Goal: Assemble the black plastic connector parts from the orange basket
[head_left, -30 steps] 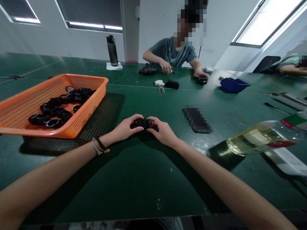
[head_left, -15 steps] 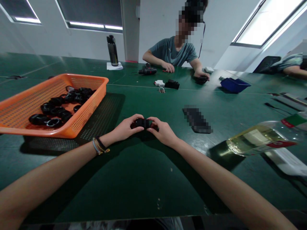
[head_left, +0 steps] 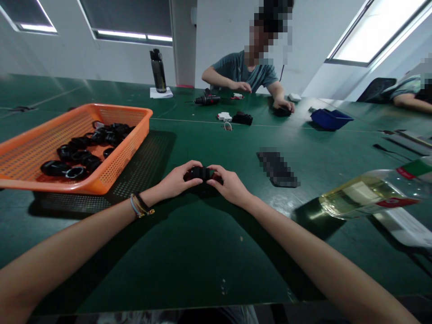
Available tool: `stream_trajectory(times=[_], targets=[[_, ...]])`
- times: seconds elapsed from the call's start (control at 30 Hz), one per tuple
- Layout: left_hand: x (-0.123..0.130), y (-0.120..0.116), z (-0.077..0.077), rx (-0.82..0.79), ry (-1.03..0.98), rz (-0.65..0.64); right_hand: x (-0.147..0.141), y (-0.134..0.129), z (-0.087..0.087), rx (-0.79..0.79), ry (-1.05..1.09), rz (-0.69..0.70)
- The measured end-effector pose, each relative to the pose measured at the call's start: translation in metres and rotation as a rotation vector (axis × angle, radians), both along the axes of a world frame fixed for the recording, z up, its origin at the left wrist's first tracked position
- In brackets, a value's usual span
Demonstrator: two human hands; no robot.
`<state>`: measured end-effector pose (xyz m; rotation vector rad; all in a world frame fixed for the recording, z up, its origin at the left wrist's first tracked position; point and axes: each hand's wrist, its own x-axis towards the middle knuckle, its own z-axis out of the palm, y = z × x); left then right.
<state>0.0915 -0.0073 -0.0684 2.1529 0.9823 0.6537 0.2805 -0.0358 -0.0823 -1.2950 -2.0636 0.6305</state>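
A small black part [head_left: 201, 173] is held between my two hands, low over the green table [head_left: 189, 252]. My left hand [head_left: 178, 181] pinches its left end between thumb and fingers. On the other end, the fingertips and thumb of my right hand [head_left: 229, 183] close around it. To the left, an orange perforated basket [head_left: 101, 180] contains several black round parts [head_left: 81, 155]. The exact shape of the held part is partly hidden by my fingers.
Right of my hands lie a dark phone [head_left: 278, 170] and a bottle of yellow liquid [head_left: 364, 193]. Further back are a black drill [head_left: 207, 98], a white part [head_left: 224, 117], a blue tray [head_left: 329, 119] and a dark bottle [head_left: 158, 72]. A person [head_left: 243, 72] sits opposite.
My hands and the black part look unmoved. The person opposite has lifted a hand off a small red and white item, which now shows on the table.
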Motion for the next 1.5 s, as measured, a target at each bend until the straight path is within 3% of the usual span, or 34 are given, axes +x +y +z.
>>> stream_trajectory(times=[1.5], targets=[[-0.0015,0.0007,-0.0023,0.028,0.018,-0.005,-0.0014,0.0003,0.0033,-0.026,-0.064,-0.031]])
